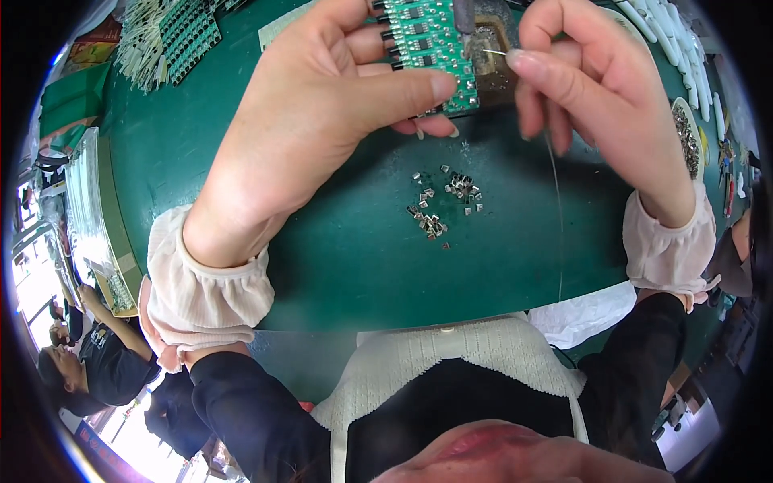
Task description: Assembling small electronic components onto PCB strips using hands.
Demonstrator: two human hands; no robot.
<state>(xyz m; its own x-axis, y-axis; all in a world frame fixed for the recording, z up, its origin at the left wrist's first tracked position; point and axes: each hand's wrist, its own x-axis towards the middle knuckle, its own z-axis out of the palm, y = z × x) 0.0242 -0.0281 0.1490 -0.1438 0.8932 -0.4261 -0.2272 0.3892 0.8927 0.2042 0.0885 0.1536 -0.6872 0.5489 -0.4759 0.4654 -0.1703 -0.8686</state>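
My left hand (314,113) is closed on a green circuit board panel (427,36) with rows of small black parts, its thumb pressing near the lower edge. To the right, my right hand (592,84) pinches a thin solder wire (557,193) between thumb and forefinger. The wire's short end points left toward a dark grey tip (465,18) beside the board. From the hand, the wire's long part hangs down over the table's near edge. Behind the board's right edge is a brownish, stained metal holder (493,68). Small shiny metal clips (431,224) lie loose on the table below.
At the far left, circuit boards (189,36) lie beside bundled white wires (145,48). White tubes (664,32) and a dish of small metal parts (686,137) stand at the right. A tray (117,233) lines the left edge; another person (105,362) sits beyond.
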